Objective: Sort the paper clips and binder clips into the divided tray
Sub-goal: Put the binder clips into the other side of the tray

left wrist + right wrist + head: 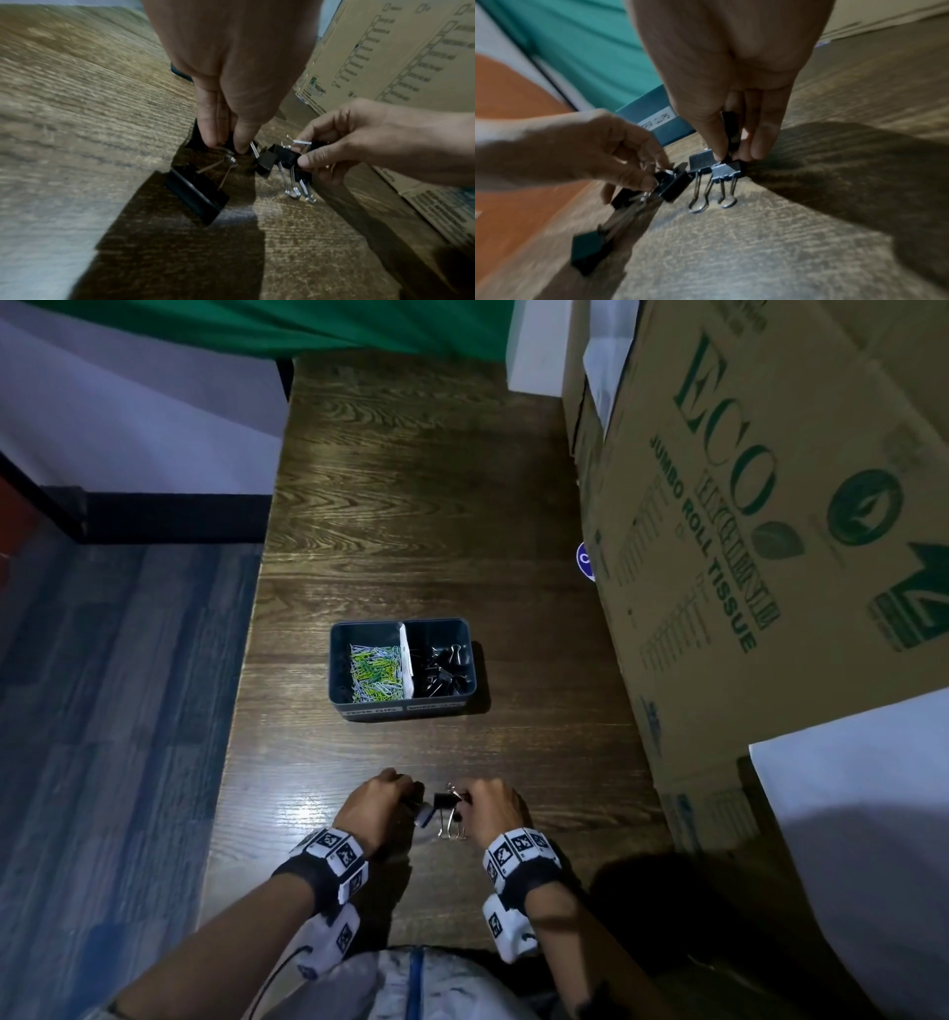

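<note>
The dark divided tray point(341, 660) sits mid-table, with coloured paper clips point(375, 672) in its left compartment and black binder clips point(444, 672) in its right. Close to the near edge, my left hand point(411, 788) pinches black binder clips point(672, 184). One of them point(197, 194) trails lower by its wire handles. My right hand point(470, 796) pinches two more binder clips point(721, 170) just above the wood, their silver handles point(713, 199) pointing towards me. The two hands are almost touching.
A large cardboard box point(770, 531) runs along the right side of the dark wooden table point(411, 505). The table's left edge drops to a blue-grey floor point(102, 711). Bare wood lies between hands and tray.
</note>
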The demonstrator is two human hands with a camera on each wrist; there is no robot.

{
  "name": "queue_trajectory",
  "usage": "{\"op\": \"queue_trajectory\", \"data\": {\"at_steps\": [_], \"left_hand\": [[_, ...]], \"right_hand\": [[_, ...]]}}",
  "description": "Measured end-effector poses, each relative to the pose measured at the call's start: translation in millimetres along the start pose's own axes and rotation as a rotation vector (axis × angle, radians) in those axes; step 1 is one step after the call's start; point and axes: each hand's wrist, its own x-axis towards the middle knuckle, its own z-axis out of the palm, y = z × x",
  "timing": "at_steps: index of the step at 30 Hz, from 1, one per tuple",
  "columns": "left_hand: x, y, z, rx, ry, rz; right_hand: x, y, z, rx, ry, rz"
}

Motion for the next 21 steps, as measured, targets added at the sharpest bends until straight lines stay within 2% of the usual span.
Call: {"op": "queue_trajectory", "data": {"at_steps": [6,11,14,17,19,21], "left_hand": [[8.4,16.8,-37.6,-0.044,0.108,0.073],[41.3,53.6,-94.4,-0.066,0.303,0.076],[58.7,63.7,-119.6,-0.089,0.417,0.093],[60.7,60.3,-123.4,-0.09,0.47,0.076],[53.9,51.3,-112.3,-0.056,0.474,0.059],[44.4,36.1,-93.8,-0.017,0.42,0.035]], "right_hand": [[5.8,21.3,17.5,0.132,0.081,0.151],[8.4,19.3,6.2,0.177,0.104,0.199],[9.9,7.4,-23.2,0.254,0.131,0.135],[17.6,-8.1,-60.2,0.365,0.213,0.03],[24.4,-22.1,-86.7,0.41,0.283,-0.034],[33.8,-37.4,-113.0,0.445,0.354,-0.088]]}}
